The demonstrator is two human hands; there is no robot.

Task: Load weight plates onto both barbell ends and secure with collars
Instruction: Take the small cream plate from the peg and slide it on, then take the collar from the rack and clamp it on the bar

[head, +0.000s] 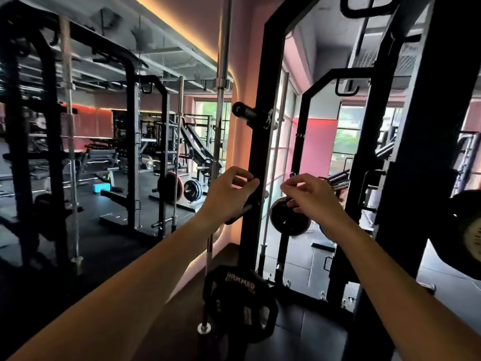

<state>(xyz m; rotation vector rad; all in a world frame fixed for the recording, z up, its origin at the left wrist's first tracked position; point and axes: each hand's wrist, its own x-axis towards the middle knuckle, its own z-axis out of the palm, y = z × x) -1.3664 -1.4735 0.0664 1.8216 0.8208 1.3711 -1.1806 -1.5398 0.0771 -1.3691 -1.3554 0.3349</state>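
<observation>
Both arms reach toward the black rack upright [256,157]. The left hand [229,194] curls its fingers round a dark peg on the upright. The right hand [309,196] pinches the top of a small weight plate [286,220] hanging beside the upright. A black Hammer plate [239,300] sits low on the rack's base.

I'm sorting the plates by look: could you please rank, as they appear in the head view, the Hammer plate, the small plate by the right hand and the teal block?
1. Hammer plate, though nearest the camera.
2. Small plate.
3. Teal block, though farthest away.
</observation>
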